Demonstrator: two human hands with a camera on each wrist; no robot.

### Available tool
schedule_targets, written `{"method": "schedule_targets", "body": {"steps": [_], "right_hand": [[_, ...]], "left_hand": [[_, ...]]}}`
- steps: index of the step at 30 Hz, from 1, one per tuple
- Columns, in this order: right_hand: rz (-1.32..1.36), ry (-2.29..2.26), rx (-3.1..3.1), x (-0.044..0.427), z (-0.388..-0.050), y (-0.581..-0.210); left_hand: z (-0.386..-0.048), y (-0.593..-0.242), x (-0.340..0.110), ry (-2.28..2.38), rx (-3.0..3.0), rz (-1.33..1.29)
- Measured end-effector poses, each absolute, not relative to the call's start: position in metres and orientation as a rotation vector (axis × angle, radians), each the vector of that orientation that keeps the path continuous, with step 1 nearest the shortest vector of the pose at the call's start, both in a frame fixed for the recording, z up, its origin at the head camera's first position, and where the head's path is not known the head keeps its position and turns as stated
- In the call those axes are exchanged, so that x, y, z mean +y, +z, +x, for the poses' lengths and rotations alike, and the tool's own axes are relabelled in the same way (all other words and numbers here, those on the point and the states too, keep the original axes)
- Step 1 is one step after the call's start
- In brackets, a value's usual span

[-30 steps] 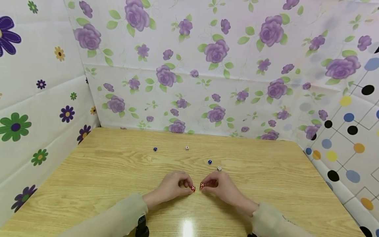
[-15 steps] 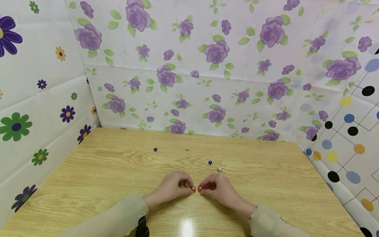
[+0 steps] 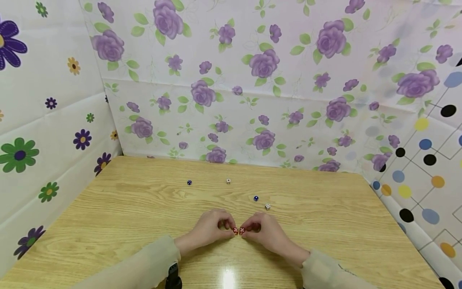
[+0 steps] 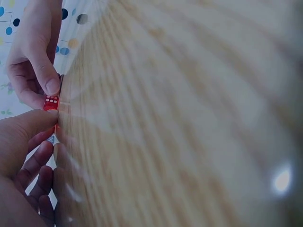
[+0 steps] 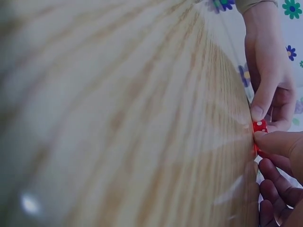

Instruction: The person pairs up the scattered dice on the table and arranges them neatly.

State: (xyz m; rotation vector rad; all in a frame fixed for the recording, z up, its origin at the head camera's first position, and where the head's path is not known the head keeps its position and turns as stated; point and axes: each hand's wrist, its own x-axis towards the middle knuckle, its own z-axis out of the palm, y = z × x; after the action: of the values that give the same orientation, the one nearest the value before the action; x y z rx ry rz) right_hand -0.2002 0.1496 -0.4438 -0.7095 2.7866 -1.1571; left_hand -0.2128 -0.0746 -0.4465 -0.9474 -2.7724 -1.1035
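Observation:
Two small red dice meet near the front middle of the wooden table, each showing white pips on top. My left hand [image 3: 209, 229] pinches the left red die [image 3: 236, 230] between thumb and index finger. From the other side, my right hand [image 3: 270, 233] pinches the right red die [image 3: 242, 230] the same way. Side by side, the dice have at most a sliver between them; whether they touch I cannot tell. In the left wrist view some red die surface [image 4: 51, 101] shows between the two thumbs, and the right wrist view also shows red [image 5: 259, 126] there. Fingertips hide the rest.
Farther back on the table [image 3: 144, 208] lie a blue die [image 3: 189, 182] and a white die [image 3: 228, 181]. Another blue die [image 3: 256, 198] and another white die [image 3: 267, 206] lie just beyond my right hand. Patterned cloth [image 3: 238, 96] walls the back and sides.
My right hand has moved left with its red die, lining it up and narrowing the gap to the left die. My left hand has stayed in place.

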Motion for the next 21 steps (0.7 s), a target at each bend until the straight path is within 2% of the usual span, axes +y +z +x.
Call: {"method": "schedule_targets", "body": {"steps": [21], "right_hand": [[-0.702, -1.142, 2.789, 0.1467, -0.1987, -0.4423]], "left_hand": [[-0.2121, -0.4452, -0.0755, -1.094, -2.777, -0.947]]}}
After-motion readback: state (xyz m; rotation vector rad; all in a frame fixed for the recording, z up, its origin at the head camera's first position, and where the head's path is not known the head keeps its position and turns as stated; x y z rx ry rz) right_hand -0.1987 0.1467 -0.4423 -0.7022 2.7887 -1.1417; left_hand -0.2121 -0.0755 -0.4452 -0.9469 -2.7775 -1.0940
